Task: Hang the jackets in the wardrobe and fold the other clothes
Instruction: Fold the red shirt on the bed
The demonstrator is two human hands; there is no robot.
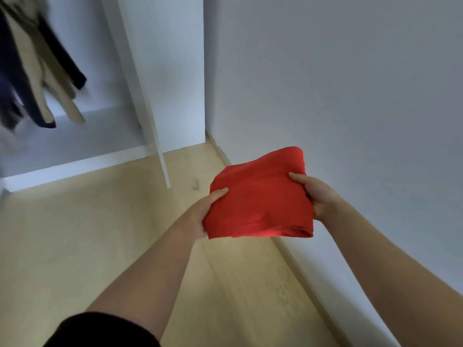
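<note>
Red cloth (260,196), folded into a thick, roughly square pad, is held in the air between both hands, above the floor and just in front of the wall. Its top face is smooth with a few soft creases; the stacked layers show as a rounded fold along the near edge and at the near right corner. What kind of garment it is cannot be told.

The left hand (204,212) grips the pad's left edge, thumb lying on top and fingers hidden beneath. The right hand (317,196) clamps the right edge the same way, thumb on top, fingers curled under the fabric. Both forearms are bare; a black sleeve (100,330) shows at the lower left.

Below lies a pale wood floor (100,246), with a skirting strip running along the foot of the plain white wall (350,83) on the right. To the upper left stands an open white wardrobe (170,83), well apart from the cloth. Inside it hang jackets (37,71), dark blue and beige, blurred, their hems clear of the wardrobe's bottom board. Nothing lies between the cloth and the wardrobe opening.
</note>
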